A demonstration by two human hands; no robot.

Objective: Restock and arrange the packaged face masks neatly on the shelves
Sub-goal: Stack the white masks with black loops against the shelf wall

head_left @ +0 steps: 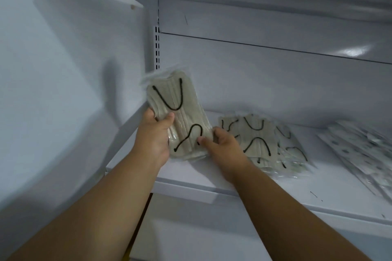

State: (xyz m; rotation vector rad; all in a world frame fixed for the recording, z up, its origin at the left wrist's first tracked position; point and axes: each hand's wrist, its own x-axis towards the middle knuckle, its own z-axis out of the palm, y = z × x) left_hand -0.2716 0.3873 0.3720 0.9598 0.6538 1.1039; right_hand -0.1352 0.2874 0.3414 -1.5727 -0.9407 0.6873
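Head view: beige mask pack (pixel 179 118), black earloops.

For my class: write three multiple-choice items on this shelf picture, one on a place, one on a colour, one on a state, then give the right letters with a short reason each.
1. Where does the pile of beige mask packs lie?
A. on the shelf, right of the held pack
B. on the floor
C. on the shelf above

2. What colour are the ear loops on the held mask pack?
A. white
B. black
C. red

3. How is the held pack being handled?
A. it lies flat, untouched
B. one hand holds it alone
C. both hands hold it, tilted up off the shelf

Answers:
1 A: the pile rests on the white shelf just beyond the right hand.
2 B: dark loops show against the beige masks.
3 C: the left hand grips its left edge and the right hand its lower right corner.
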